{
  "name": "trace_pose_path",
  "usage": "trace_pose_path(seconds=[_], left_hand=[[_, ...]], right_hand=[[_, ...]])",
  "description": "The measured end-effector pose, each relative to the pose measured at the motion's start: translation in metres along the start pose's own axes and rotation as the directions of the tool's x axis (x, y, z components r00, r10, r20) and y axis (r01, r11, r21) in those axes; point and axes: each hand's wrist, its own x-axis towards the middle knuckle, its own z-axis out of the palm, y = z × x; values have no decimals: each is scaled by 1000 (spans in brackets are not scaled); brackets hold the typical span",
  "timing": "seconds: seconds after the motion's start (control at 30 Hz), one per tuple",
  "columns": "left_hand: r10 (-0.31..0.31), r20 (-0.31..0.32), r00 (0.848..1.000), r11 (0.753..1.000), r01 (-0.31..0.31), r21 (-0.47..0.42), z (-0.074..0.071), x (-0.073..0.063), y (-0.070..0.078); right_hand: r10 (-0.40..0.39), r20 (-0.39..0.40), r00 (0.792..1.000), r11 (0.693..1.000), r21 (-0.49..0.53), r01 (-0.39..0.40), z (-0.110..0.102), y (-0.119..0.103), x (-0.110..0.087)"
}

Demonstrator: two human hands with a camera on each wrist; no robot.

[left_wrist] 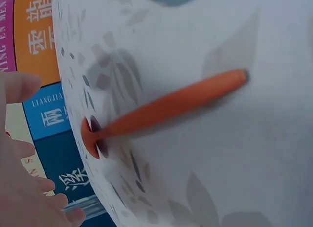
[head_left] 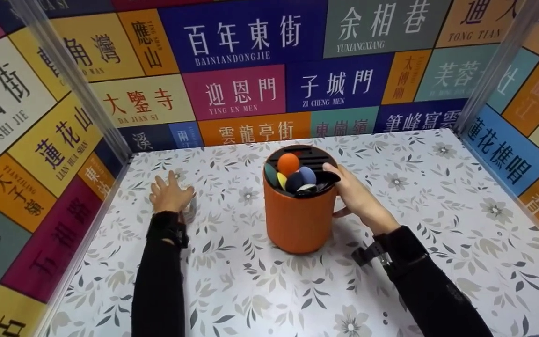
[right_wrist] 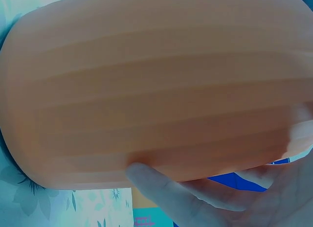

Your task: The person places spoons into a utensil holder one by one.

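An orange utensil holder (head_left: 299,224) with a black slotted top stands mid-table. Rounded ends in orange, green, yellow, navy and blue crowd its opening, beside a dark pointed piece (head_left: 328,179). My right hand (head_left: 356,196) grips the holder from the right, thumb up at the rim. Seen from the right wrist, a fingertip (right_wrist: 142,170) presses into its smooth orange wall. Out to the left, my left hand (head_left: 171,194) spreads its fingers low over the table. In the left wrist view an orange tool (left_wrist: 171,109) with a long handle and a small rounded head lies near that hand, which hides it in the head view.
White tabletop (head_left: 246,290) printed with grey leaves and flowers. Panels of coloured sign blocks wall the back (head_left: 251,42) and both sides. Clear corner posts (head_left: 77,84) rise at the back left and back right. Black bands circle both wrists.
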Motion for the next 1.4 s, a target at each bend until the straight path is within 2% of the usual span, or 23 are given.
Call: trace_pose_path(seconds=[0.13, 0.23, 0.3, 0.37, 0.47, 0.73, 0.87, 0.97, 1.13, 1.4], left_hand=[[-29, 104, 994, 999, 28, 19, 4, -5, 0], [-53, 198, 979, 999, 49, 24, 7, -11, 1], [-62, 225, 972, 998, 54, 40, 8, -15, 1], [-62, 222, 973, 997, 50, 60, 8, -18, 2], [-57, 182, 982, 995, 41, 90, 8, -18, 5], [-83, 132, 988, 992, 69, 110, 12, -11, 16], [-34, 127, 991, 995, 21, 102, 6, -21, 19], [2, 113, 994, 997, -11, 82, 3, -27, 19], [11, 93, 996, 998, -17, 65, 8, -26, 12], [-26, 124, 992, 998, 20, 54, 12, -27, 7]], right_hand=[[1, -5, 1000, 1000, -12, -1, -3, 2, -2], [4, -7, 1000, 1000, -19, -4, -5, 4, -4], [2, 1, 1000, 1000, -16, -2, -4, 4, -4], [0, 4, 1000, 1000, -15, 0, -3, 3, -3], [-1, 2, 1000, 1000, -12, 1, -3, 2, -3], [6, -9, 1000, 1000, -15, -7, -5, 0, -4], [7, -6, 1000, 1000, -24, -7, -4, 0, -3], [8, -2, 1000, 999, -33, -9, -4, -1, -2], [5, -3, 1000, 1000, -29, -5, -2, -1, 0], [-3, 26, 1000, 1000, -15, 4, 0, -2, 0]])
